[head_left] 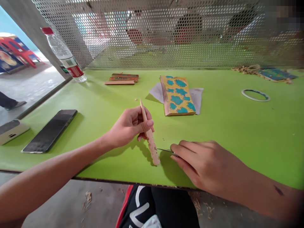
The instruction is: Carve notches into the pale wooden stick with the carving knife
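Between the thumb and fingers of my left hand point(134, 125) is a slim, pale wooden stick point(152, 144), tapered at its far end and notched along the edges of its near half. It is held at a slant over the green table. My right hand point(201, 160) is closed around a small tool with a thin metal blade point(165, 150); most of its handle is hidden in my fingers. The blade's tip is at the notched right edge of the stick. Past my hands, a yellow block with teal patches point(178, 96) rests on a sheet of paper point(199, 98).
A phone point(49, 131) and a white device point(13, 131) lie at left, behind them a plastic bottle point(68, 60). Several wooden strips point(122, 79) are at the back. At right are a tape ring point(256, 95) and a rope coil point(249, 68). A perforated metal screen point(152, 60) borders the green table point(225, 123).
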Tool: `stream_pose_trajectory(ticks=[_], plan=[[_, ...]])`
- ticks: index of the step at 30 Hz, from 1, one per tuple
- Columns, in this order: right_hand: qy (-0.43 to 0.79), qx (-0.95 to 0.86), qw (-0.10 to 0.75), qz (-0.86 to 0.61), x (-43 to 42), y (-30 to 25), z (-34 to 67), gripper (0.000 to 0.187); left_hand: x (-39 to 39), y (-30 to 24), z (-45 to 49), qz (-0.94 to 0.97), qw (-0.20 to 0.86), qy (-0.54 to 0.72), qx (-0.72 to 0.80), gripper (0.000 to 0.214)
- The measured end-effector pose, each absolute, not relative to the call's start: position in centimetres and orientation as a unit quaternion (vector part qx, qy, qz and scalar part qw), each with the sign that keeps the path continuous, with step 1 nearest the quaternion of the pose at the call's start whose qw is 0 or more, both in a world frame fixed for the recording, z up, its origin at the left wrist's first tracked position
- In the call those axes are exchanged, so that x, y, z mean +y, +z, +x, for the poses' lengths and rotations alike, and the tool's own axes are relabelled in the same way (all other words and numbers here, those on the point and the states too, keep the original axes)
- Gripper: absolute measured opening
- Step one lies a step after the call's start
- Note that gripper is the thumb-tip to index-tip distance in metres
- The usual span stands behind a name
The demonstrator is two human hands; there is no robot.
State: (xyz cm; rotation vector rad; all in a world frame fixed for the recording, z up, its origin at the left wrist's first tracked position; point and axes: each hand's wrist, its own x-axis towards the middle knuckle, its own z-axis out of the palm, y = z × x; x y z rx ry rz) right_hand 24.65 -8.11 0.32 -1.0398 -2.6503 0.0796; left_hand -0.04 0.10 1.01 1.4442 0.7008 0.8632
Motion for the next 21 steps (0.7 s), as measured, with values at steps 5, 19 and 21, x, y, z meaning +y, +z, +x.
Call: stream_pose_trajectory(ticks=[5,19,21], plan=[[0.002,-0.922,0.156,-0.356,-8.12,0.14,24.72,0.02,0.03,0.98,-0.07,0.625,0.613,0.374,0.306,0.035],[0.027,-0.917,0.162,-0.364,-7.75,-0.12,24.96,0.018,-0.25,1.1,0.0,0.631,0.595,0.369,0.334,0.038],[0.04,-0.915,0.157,-0.369,-7.8,-0.06,25.0,0.019,-0.22,1.13,0.0,0.633,0.593,0.368,0.335,0.038]])
